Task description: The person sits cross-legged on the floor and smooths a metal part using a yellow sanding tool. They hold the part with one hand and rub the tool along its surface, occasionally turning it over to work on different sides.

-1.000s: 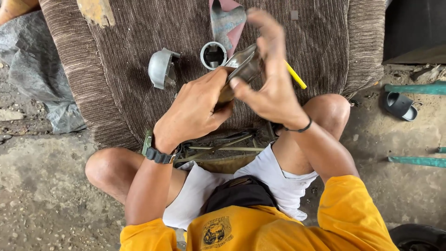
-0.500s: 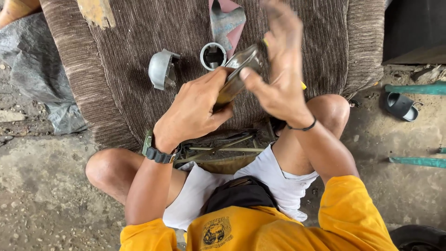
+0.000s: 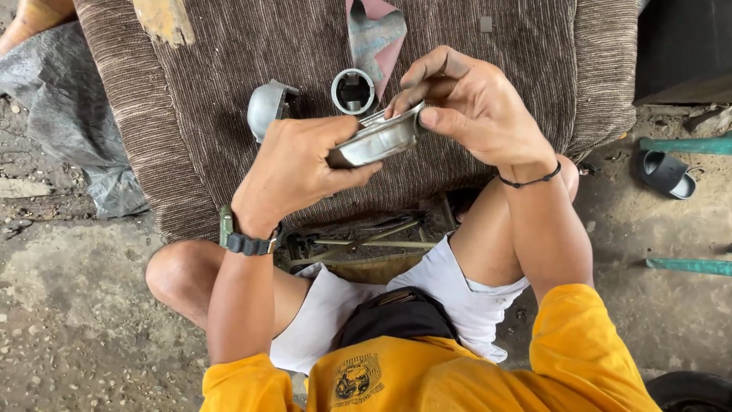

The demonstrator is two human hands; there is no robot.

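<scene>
A person in a yellow shirt [image 3: 427, 381] and white shorts [image 3: 457, 294] sits low, knees apart. A black pouch [image 3: 393, 317] lies in the lap. Between the legs, on the ground, lies a small metal frame [image 3: 366, 244] with thin bars.

A little farther out, both hands are up in front of the person, over a brown ribbed cushion [image 3: 229, 91]. The left hand [image 3: 293, 172] has a dark watch [image 3: 248, 243] on the wrist. It is curled around one end of a shiny metal cup [image 3: 377, 141], with the thumb pressed on its side. The cup is tilted and held in the air, not touching the cushion. The right hand [image 3: 473, 103] has a thin black band [image 3: 526, 181] on the wrist. Its thumb and first fingers pinch the other end of the cup at the rim. So both hands are closed on the cup.

Just past the hands, on the cushion, lies a metal ring [image 3: 353, 91] with a hole in the middle. To its left lies a round grey cap [image 3: 267, 107]. Behind the ring is a folded bit of pink and grey sandpaper [image 3: 374, 38].

Far off to the right, a dark sandal [image 3: 667, 172] sits on the dirty floor. To the left lies a grey sheet [image 3: 61, 99].
</scene>
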